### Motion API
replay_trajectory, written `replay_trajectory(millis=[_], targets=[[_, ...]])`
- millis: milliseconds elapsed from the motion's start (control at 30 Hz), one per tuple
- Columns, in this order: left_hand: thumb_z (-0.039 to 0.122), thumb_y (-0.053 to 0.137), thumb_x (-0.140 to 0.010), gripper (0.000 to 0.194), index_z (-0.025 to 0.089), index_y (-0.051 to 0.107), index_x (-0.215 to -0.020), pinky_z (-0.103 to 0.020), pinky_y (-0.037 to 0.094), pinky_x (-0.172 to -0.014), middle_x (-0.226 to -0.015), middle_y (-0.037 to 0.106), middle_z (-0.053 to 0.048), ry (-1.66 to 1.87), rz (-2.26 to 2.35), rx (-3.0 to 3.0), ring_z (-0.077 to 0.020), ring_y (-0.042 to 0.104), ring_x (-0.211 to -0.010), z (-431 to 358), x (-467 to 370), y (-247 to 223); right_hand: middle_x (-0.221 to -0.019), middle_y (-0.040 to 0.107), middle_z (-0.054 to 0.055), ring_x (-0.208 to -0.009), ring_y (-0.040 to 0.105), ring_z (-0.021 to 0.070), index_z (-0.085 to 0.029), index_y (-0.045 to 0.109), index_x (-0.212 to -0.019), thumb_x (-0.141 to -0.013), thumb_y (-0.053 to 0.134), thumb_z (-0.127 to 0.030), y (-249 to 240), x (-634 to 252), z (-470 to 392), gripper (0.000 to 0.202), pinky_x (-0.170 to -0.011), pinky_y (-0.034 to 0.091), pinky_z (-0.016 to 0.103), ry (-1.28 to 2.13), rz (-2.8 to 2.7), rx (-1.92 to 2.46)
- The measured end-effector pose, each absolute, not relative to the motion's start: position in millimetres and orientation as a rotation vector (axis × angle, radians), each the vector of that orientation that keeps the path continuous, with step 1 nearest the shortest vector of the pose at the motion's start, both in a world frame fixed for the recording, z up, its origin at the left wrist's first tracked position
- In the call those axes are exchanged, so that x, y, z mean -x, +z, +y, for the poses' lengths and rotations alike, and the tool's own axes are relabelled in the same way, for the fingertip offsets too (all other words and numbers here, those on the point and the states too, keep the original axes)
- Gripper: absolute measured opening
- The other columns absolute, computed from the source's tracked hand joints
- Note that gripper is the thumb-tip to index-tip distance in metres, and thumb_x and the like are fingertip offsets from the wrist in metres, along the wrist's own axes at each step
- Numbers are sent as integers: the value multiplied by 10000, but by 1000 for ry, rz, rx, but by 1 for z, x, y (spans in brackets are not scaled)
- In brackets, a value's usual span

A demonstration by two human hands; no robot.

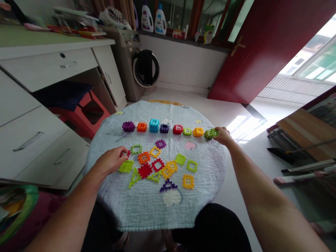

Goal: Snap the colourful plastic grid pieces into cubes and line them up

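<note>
Green plastic lattice cube (211,133), pinched in my right hand (223,135) at the right end of the row just beside the orange plastic cube (198,132), wants setting level and in line; my left hand (111,161) curls on a small red plastic tile (128,154) among flat pieces on the pale blue quilted cloth (147,206).

Honestly nothing readable is showing up here. The two detergent bottles (153,18) sitting on the far windowsill are carrying labels, but they're coming out too small and blurry to make out any brand or word. The books and papers (76,26) piling up on the far left desk (39,43) are showing colour only, no legible print. The light blue cloth (147,206) is wearing some faint printed marks near its far left edge, and those aren't reading as letters either.
</note>
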State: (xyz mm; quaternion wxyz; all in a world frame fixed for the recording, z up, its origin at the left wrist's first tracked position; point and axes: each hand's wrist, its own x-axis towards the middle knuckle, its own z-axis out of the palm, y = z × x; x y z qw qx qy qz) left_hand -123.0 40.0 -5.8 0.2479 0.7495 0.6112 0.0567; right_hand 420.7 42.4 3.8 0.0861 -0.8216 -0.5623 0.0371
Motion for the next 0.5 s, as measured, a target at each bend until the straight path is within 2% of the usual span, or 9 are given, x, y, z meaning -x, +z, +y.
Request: replay_trajectory(millis=[167,367,500], targets=[[375,459,-740,315,208,597,-968,-272,392,-631,-758,662,-14,103,1635,-2008,-201,620,-727,42,122,-8,-1112,542,94,-969,515,250,-210,601,-1191,-596,684,-205,-2,-436,67,600,-909,384,379,145,-1818,2421],[394,465,-726,336,209,603,-970,-275,405,-643,-773,669,-16,122,1646,-1988,-206,627,-745,41,117,-3,-1145,519,117,-989,507,270,-197,605,-1211,-570,686,-165,-13,-443,84,646,-916,376,385,161,-1885,2422],[392,473,-717,322,215,606,-950,-274,398,-625,-747,662,-6,132,1642,-1952,-201,619,-711,39,115,0,-1066,554,94,-922,529,263,-218,663,-1104,-533,695,-147,-19,-449,90,577,-884,391,403,126,-1922,2371]])
